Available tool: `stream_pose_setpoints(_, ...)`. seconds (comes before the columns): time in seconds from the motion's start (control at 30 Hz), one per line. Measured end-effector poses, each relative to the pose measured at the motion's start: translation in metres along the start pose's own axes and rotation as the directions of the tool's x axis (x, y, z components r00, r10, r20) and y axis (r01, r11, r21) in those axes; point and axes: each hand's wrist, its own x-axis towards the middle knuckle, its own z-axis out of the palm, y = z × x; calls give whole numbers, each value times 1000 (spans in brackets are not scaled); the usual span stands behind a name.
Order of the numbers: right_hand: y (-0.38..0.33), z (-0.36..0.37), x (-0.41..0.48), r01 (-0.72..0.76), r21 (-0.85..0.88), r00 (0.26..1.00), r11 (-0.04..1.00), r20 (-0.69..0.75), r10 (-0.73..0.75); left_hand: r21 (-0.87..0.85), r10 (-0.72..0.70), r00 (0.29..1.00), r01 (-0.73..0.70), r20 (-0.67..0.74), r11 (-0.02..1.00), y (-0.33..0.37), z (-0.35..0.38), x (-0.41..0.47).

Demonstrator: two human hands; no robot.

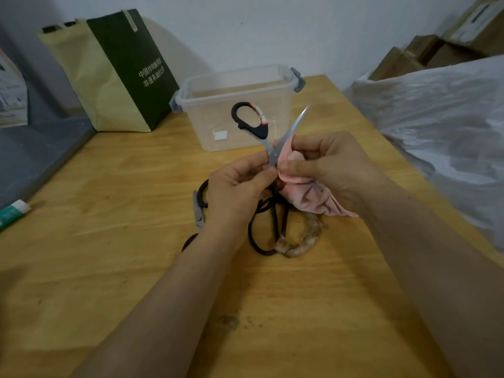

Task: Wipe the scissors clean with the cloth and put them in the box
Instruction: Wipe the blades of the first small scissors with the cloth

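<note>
My left hand grips a pair of black-handled scissors held opened above the table, one handle loop up and one silver blade pointing up to the right. My right hand pinches a pink cloth against the blade near the pivot. Behind the scissors stands a clear plastic box with grey latches, open on top, with a small white label low on its front wall. More black-handled scissors lie on the table under my hands, partly hidden.
A green and tan paper bag stands at the back left. Another pair of scissors lies left of my wrist. A white-and-green tube lies at the table's left edge. White plastic sheeting borders the right side. The wooden table has open surface in front.
</note>
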Motion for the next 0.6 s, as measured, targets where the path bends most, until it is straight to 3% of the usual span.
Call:
stream_pose_setpoints(0.1, 1, 0, 2, 20, 116, 984, 993, -177, 1, 28, -3, 1000, 3, 12, 1000, -2, 2, -1)
stream_pose_setpoints(0.23, 3, 5, 3, 25, 209, 989, 978, -145, 6, -2, 5, 1000, -5, 7, 1000, -3, 4, -1)
stream_pose_setpoints(0.4, 6, 7, 1, 54, 99, 997, 994, -69, -47, -44, 16, 999, -14, 32, 999, -4, 7, -5)
stream_pose_setpoints(0.53, 9, 13, 3, 138, -183, 983, 973, -92, -157, -59, 25, 999, -23, 26, 998, -3, 6, -4)
stream_pose_setpoints(0.6, 10, 15, 4, 161, -244, 977, 956, -97, -189, -68, 13, 1000, -11, 20, 998, -2, 5, -3)
